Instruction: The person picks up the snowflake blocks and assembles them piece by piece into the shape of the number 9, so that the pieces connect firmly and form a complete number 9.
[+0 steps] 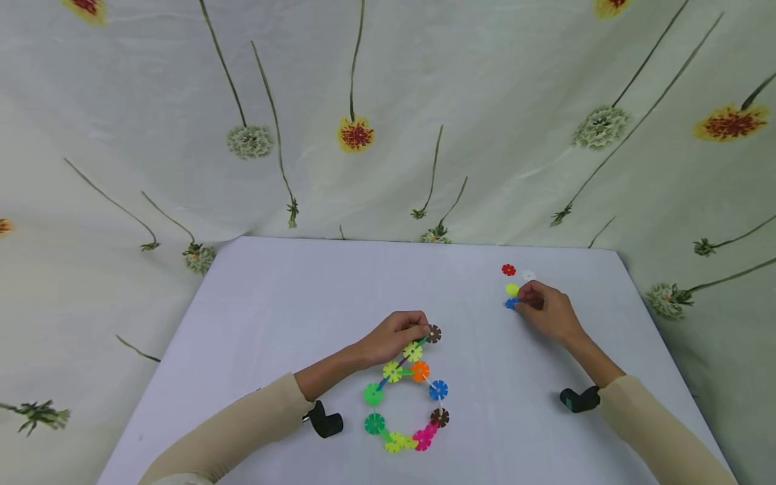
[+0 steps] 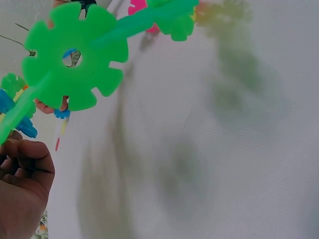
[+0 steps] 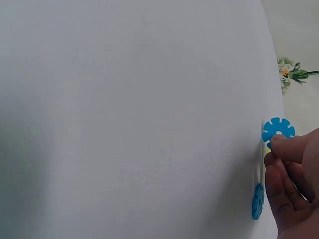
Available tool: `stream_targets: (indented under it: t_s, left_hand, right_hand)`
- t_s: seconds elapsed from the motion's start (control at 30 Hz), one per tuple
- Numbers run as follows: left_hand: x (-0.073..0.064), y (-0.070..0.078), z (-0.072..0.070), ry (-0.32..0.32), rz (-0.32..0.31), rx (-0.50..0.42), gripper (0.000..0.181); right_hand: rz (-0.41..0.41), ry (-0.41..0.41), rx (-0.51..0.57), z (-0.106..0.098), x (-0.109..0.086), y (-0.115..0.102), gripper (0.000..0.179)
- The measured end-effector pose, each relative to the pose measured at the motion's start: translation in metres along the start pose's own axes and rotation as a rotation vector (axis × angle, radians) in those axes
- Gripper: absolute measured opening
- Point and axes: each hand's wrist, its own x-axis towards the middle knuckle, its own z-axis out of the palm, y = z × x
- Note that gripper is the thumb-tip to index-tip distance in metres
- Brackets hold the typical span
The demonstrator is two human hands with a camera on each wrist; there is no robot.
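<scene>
My left hand [image 1: 395,337] grips the upper end of a chain of notched plastic discs, close by its brown disc [image 1: 434,334]. The linked discs form a ring below the hand, with a green disc [image 1: 373,395] on the left and an orange disc [image 1: 419,370] at its top. A large green disc [image 2: 99,74] of the chain looms in the left wrist view. At the far right of the table, my right hand [image 1: 548,311] pinches a blue disc [image 3: 278,128] between thumb and finger. A second blue disc [image 3: 257,201] lies on the table beside it.
A yellow disc [image 1: 512,289], a red disc [image 1: 508,270] and a white disc [image 1: 529,275] lie on the white table [image 1: 303,289] by the right hand. Behind the table hangs a flower-print cloth [image 1: 509,87]. Black wrist cameras [image 1: 327,422] are worn below both sleeves.
</scene>
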Motion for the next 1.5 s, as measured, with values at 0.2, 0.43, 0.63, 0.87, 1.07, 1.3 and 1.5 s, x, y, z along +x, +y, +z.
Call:
stream_targets:
  t_s: [0.2, 0.43, 0.63, 0.87, 1.07, 1.3, 1.5]
  left_hand:
    - [0.0, -0.001, 0.0, 0.001, -0.002, 0.005, 0.025]
    - [0.001, 0.0, 0.0, 0.001, -0.016, 0.007, 0.025]
    - [0.001, 0.002, 0.001, -0.002, -0.027, 0.002, 0.024]
    - [0.003, -0.001, 0.001, 0.003, -0.011, 0.007, 0.024]
    - [0.005, 0.002, 0.003, -0.004, -0.004, -0.001, 0.025]
    - [0.008, 0.005, 0.006, -0.005, -0.006, -0.002, 0.025]
    - [0.006, 0.003, 0.007, 0.0, -0.036, -0.061, 0.026]
  right_hand:
    - [-0.033, -0.022, 0.13, 0.004, -0.002, -0.009, 0.016]
    - [-0.079, -0.141, 0.354, 0.015, -0.008, -0.045, 0.015]
    - [-0.114, -0.244, 0.488, 0.028, -0.017, -0.076, 0.017]
    - [-0.152, -0.34, 0.608, 0.039, -0.022, -0.092, 0.017]
    - [-0.183, -0.372, 0.648, 0.044, -0.025, -0.097, 0.019]
    - [-0.192, -0.33, 0.629, 0.042, -0.027, -0.102, 0.019]
    - [-0.173, -0.292, 0.603, 0.044, -0.031, -0.104, 0.016]
